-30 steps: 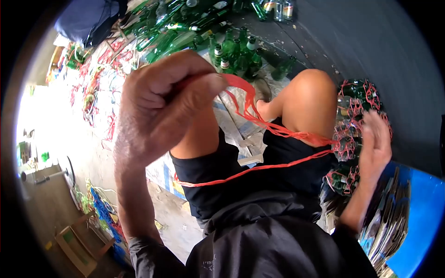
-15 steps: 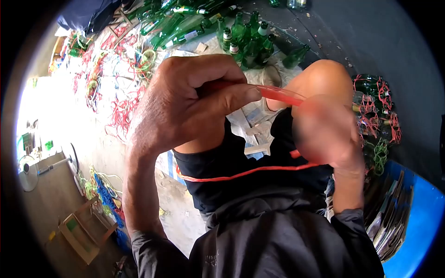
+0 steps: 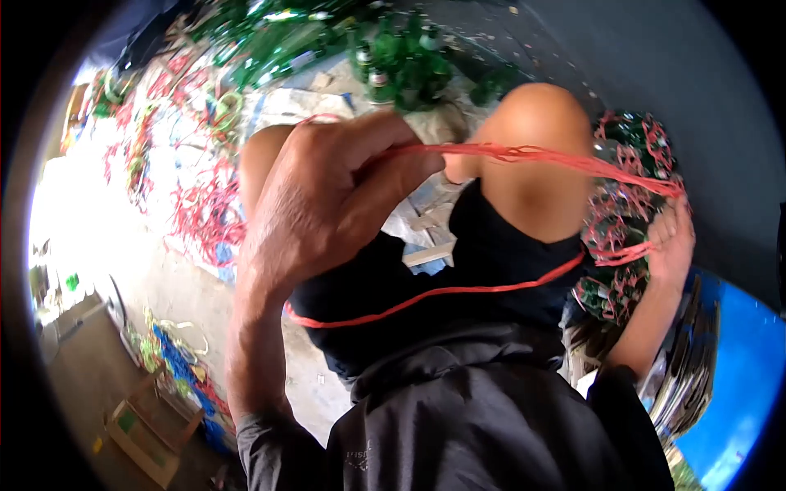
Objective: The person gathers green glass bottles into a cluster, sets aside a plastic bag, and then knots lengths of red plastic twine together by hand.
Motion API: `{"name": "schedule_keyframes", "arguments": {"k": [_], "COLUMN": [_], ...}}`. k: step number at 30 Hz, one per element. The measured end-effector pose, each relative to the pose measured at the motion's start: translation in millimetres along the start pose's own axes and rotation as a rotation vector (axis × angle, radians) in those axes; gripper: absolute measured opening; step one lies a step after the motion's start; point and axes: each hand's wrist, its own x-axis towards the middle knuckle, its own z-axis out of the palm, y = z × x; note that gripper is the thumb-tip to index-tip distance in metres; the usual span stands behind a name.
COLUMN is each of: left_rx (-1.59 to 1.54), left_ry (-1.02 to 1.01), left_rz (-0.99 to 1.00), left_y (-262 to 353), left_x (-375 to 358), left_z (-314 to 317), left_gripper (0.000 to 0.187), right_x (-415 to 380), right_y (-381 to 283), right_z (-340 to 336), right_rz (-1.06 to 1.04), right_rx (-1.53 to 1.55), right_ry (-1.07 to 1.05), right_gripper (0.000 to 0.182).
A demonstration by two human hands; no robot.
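Note:
A red plastic string (image 3: 532,154) is stretched between my two hands above my knees. My left hand (image 3: 332,192), closed with thumb against the fingers, pinches it near the middle of the view. Out to the right, my right hand (image 3: 673,237) grips the string in closed fingers, and a loose strand hangs back from it. More of the red string (image 3: 426,296) runs across my lap over the black shorts (image 3: 393,282). Its link to the held part is partly hidden.
Green bottles (image 3: 401,65) stand and lie ahead on sheeting. Tangled red strings (image 3: 205,213) cover the floor at left. Bottles tied with red string (image 3: 626,196) are by the dark wall at right. Near my right arm are a blue bin (image 3: 741,360) and stacked flat cardboard (image 3: 692,360).
My right hand has moved outward to the right, drawing the red string into a long span. My left hand keeps its pinch. The whole view has shifted slightly.

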Motion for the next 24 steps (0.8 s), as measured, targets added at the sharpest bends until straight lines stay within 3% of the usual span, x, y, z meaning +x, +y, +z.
{"name": "schedule_keyframes", "arguments": {"k": [5, 8, 11, 15, 21, 24], "left_rx": [-0.131, -0.179, -0.211, -0.266, -0.304, -0.316], "left_ry": [-0.151, -0.216, -0.374, -0.432, -0.531, -0.467], "left_rz": [0.029, 0.125, 0.051, 0.087, 0.110, 0.089], "left_y": [22.5, 31.7, 43.7, 55.3, 69.3, 71.8], "left_x": [4.1, 4.3, 5.7, 6.0, 10.6, 8.4], "left_z": [43.1, 69.8, 84.7, 113.3, 133.6, 137.0], "left_gripper": [0.017, 0.022, 0.029, 0.032, 0.043, 0.045], "right_x": [-11.5, -20.5, -28.7, -40.6, -59.3, -67.3], "right_y": [16.6, 23.2, 32.3, 64.7, 153.9, 208.8], "right_z": [-33.5, -56.5, -83.5, -126.1, -189.7, -229.8], "right_rz": [-0.031, -0.095, -0.091, 0.021, 0.230, 0.324], "right_rx": [-0.112, -0.242, -0.300, -0.297, -0.466, -0.515], "right_ry": [0.214, 0.312, 0.373, 0.350, 0.356, 0.333], "right_gripper": [0.026, 0.026, 0.021, 0.013, 0.027, 0.035]}}
